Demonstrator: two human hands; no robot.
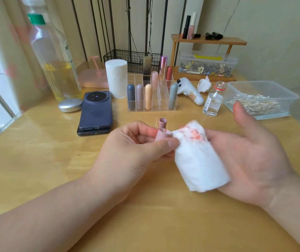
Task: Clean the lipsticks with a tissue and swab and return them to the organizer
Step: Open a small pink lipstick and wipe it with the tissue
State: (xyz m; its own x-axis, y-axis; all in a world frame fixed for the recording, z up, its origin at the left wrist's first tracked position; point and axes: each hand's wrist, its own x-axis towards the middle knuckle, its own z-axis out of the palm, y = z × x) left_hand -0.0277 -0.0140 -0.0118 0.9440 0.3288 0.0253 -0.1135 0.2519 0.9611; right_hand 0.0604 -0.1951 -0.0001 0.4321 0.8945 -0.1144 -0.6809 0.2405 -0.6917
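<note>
Closest in, the left hand [127, 146] has thumb and curled fingers pinched on the lower part of a pink lipstick [162, 124], dead centre over the table [54, 160], top end pointing to 12 o'clock. Right against it, at its 3 o'clock, is the tissue [198, 160], draped over the right hand [251, 157]. The fingers are hidden under it but look stretched out, and the thumb sticks up clear of it, so nothing's really pinning it.

That's my worry: one firm wipe and I reckon the tissue slides off. Also, the bit touching the tube is already blotched red, so it might smear colour back on rather than lift it. A fresh patch would be safer. With the grip that low, a sideways push could pop the tube loose.

Further out, the phone [96, 110] sits at 11, the organizer [161, 104] with free slots at 12. The small glass bottle [212, 102] at 1 looks uncapped, right on the way to the swab box [245, 88] at 2. Easy to knock.
</note>
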